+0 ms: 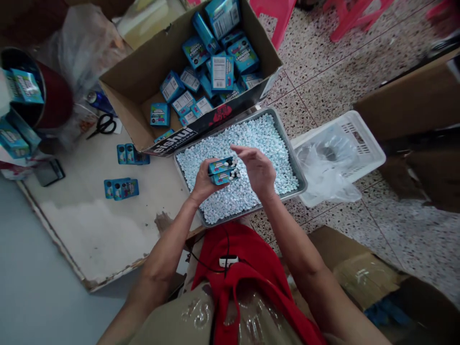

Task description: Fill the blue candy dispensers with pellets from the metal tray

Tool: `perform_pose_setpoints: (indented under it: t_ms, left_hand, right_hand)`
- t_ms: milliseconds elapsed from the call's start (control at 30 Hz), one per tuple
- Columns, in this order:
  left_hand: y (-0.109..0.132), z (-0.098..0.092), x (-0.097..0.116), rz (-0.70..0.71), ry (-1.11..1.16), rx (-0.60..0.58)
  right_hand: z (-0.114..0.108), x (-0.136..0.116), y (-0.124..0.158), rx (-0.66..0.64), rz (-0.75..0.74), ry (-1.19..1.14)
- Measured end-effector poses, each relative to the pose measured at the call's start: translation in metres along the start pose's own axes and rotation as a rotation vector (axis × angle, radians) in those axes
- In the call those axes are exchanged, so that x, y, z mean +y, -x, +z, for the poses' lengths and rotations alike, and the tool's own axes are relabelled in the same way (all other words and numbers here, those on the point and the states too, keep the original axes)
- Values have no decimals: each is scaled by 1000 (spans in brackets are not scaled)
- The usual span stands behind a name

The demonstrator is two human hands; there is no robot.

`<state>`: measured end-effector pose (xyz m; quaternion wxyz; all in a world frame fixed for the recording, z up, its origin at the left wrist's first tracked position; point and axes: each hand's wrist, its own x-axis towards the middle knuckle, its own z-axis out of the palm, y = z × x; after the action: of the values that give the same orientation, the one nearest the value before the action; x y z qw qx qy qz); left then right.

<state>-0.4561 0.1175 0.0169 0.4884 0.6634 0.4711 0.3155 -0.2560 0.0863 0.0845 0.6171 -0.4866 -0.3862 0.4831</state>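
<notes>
My left hand [204,184] grips two small blue candy boxes [220,178] side by side, tilted over a metal tray [302,184]. Black-and-white shapes show at their right ends; whether these are print or contents I cannot tell. Pale blue and white candies [247,139] fill the tray. Just right of the boxes hovers my right hand [259,171], fingers stretched out and apart from them, with nothing visible in it; its palm is partly hidden. Behind the tray stands an open cardboard box [125,115] with many blue candy boxes [222,72] piled inside.
Two groups of flat blue boxes [132,154] lie on the white table [122,230], near black scissors [104,125]. A dark red pot [57,91] stands at left. A white plastic basket [366,143] holding clear bags is at right, above the speckled floor. An open carton [355,278] sits lower right.
</notes>
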Motion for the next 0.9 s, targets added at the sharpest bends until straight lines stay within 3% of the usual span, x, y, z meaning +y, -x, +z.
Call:
perform_pose_setpoints:
  t_ms: [67,200,300,433,600,767,900]
  left_hand:
    - [2,-8,-2,-36,48,-38]
    - [7,-25,-2,-101,24,-81]
    - [9,-37,0,-107,-84,-19]
    - [7,-54,4,-70,-310,4]
    - [0,-62,7,-64,-429,-23]
    - [-6,-59,12,-25,-508,-87]
    - [-6,-58,21,6,-572,-96]
  right_hand:
    - [-35,14,-1,92,1,175]
    - [-106,53,-19,325,-19,750]
    - [-126,85,-37,318,7,1002]
    - [-104,113,-42,344,19,1050]
    - [-64,113,-29,420,156,858]
    - [-29,95,-19,463,367,190]
    - [8,66,-14,332,451,-335]
